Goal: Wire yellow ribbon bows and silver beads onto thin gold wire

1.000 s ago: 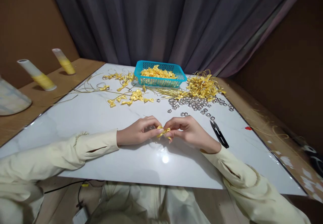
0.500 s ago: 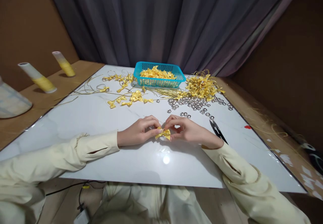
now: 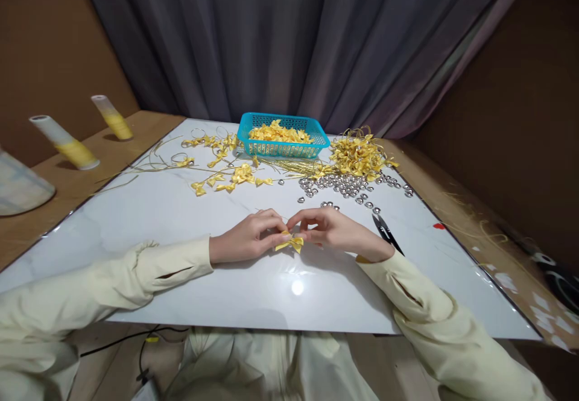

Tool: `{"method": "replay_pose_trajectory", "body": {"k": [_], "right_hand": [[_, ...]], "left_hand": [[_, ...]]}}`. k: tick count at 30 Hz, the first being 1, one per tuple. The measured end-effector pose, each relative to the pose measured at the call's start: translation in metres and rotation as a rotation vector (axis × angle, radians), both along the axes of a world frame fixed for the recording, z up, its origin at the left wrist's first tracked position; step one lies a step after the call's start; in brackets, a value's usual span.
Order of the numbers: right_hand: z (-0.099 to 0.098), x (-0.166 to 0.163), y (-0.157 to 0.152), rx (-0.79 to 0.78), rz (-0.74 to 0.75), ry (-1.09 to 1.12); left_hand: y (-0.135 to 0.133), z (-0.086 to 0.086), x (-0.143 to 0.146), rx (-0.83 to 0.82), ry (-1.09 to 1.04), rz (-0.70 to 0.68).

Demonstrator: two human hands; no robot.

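Note:
Between my hands, just above the white tabletop, is a small yellow ribbon bow [image 3: 295, 244] with a bit of shiny metal or thin cord at its centre. My left hand [image 3: 254, 236] pinches its left side between thumb and fingers. My right hand [image 3: 329, 228] is closed at the bow's upper right, fingertips against its middle. What exactly lies under those right fingertips is partly hidden. Black thread snips [image 3: 385, 232] lie on the table beside my right wrist. Beyond the hands are scattered silver heart-shaped pieces [image 3: 348, 185].
A blue plastic basket [image 3: 283, 149] full of yellow bows stands at the back. Right of it is a heap of bows with gold cord [image 3: 357, 157]. Loose bows [image 3: 243, 174] lie on the left. Two yellow thread spools [image 3: 76, 152] stand beyond the table's left edge.
My right thumb has shifted up from the bow's right loop, leaving that loop more exposed. The bow is tipped slightly. My left hand keeps its pinch.

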State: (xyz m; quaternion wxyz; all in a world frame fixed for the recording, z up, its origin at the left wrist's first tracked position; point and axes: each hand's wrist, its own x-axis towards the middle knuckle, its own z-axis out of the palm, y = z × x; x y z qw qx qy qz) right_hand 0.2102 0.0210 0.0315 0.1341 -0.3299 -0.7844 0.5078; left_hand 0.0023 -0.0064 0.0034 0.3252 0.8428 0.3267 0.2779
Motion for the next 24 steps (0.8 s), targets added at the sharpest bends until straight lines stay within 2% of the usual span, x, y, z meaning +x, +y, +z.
{"method": "replay_pose_trajectory", "body": {"k": [4, 9, 12, 14, 19, 24], "right_hand": [[-0.004, -0.004, -0.004, 0.180, -0.002, 0.064], [-0.010, -0.009, -0.005, 0.593, -0.066, 0.006], [-0.013, -0.012, -0.005, 0.767, -0.115, -0.010], [-0.014, -0.013, -0.005, 0.776, -0.157, -0.039], [-0.014, -0.015, -0.003, 0.647, -0.319, -0.022], [-0.010, -0.009, 0.002, 0.845, -0.467, 0.061]], "left_hand": [[0.000, 0.001, 0.001, -0.014, 0.001, 0.007], [0.001, 0.001, 0.002, -0.063, 0.001, 0.042], [0.001, -0.001, 0.001, -0.079, -0.005, 0.038], [0.001, -0.001, 0.001, -0.078, -0.007, 0.030], [0.001, 0.000, 0.002, -0.080, 0.000, 0.033], [0.000, 0.003, 0.004, -0.100, 0.014, 0.086]]}}
